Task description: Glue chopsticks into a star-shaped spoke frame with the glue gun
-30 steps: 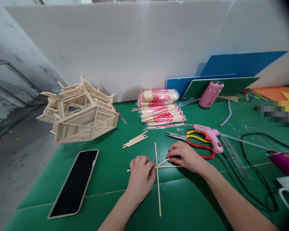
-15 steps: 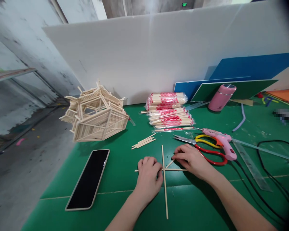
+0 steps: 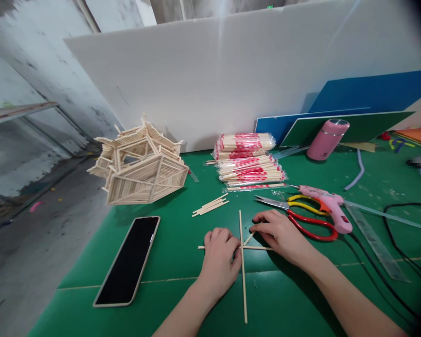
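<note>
On a green table (image 3: 175, 262), the left hand (image 3: 219, 256) curls down, whether gripping or only steadying I cannot tell, while the right hand (image 3: 279, 232) holds a narrow pinch. Between them, a long stick (image 3: 244, 285) meets a crosswise stick (image 3: 260, 248) that runs under the left hand. Smallest, a short stick (image 3: 249, 238) slants from near the crossing into the right hand's pinch. The sticks look light, stiff and easily snapped; the short one's outer end seems the safest hold.
</note>
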The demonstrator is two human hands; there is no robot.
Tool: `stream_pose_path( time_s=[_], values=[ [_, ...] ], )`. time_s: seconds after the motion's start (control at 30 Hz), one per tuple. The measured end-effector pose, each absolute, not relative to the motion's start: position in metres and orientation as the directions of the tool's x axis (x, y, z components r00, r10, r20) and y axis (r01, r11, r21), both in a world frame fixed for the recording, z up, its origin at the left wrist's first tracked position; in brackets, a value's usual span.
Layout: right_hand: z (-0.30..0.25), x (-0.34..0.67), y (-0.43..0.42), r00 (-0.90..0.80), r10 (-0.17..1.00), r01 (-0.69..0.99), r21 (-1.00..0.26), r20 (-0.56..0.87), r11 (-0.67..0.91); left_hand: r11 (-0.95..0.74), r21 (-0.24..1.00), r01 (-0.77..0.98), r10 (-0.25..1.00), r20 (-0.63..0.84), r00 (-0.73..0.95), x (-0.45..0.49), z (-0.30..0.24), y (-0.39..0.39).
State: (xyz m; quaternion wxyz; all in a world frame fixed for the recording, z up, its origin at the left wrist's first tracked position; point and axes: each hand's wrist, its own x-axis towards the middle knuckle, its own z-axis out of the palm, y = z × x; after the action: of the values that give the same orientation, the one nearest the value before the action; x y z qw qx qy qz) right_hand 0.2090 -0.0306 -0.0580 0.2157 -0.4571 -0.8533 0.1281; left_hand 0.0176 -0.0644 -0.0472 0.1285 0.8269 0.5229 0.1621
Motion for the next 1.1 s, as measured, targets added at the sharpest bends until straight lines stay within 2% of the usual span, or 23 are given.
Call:
stream_pose_path(
  time_s=[1.1],
  values=[
    [-0.0649, 0.2099, -0.0306, -0.489, 0.831, 0.731, -0.395, 0.264, 0.556, -0.402, 0.407, 0.820, 0.915, 0.151, 0.374, 0.0159, -0.0539, -0.0676]
  ],
)
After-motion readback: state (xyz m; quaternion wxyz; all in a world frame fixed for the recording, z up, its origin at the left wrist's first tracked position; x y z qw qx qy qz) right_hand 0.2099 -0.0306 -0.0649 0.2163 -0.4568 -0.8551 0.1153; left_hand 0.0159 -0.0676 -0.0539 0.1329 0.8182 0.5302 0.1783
